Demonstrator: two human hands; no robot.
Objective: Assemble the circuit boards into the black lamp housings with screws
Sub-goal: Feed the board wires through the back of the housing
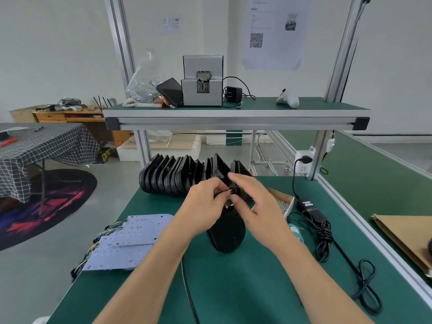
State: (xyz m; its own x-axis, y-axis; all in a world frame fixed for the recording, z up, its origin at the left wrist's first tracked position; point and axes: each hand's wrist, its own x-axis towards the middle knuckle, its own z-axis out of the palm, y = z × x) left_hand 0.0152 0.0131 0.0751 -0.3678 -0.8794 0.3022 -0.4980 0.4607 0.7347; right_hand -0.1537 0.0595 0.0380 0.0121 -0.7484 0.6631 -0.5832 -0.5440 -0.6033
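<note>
On the left of my green worktop (233,288) lies a pile of flat circuit boards (127,242). They are pale blue with small red dots, and thin yellow and dark wires hang off their left edge. I cannot count the boards because they overlap.

Behind them stands a row of black lamp housings (177,175). They look like smooth, shiny plastic shells with round edges, leaning on each other like books. I cannot count them for sure.

My left hand (203,206) is curled, and its grip pinches a thin yellow wire (230,191) at the top of 1 more black housing (228,232). This housing is oval and stands on the worktop just under both my hands, between them.

My right hand (259,202) is just beside it. Its fingers are mostly straight and spread, and its grip holds nothing that I can see. It is blurry, so I cannot tell if it touches the housing.

Right of that hand sits 1 small cardboard box (284,202) full of tiny silver screws. Next comes 1 black power brick (312,208) with a long, looped black cable (327,244). It goes up to a white socket (304,163) on the metal frame.

On the shelf (233,112) above sit 1 clear bag (142,83) and 1 gray metal box machine (202,85).
</note>
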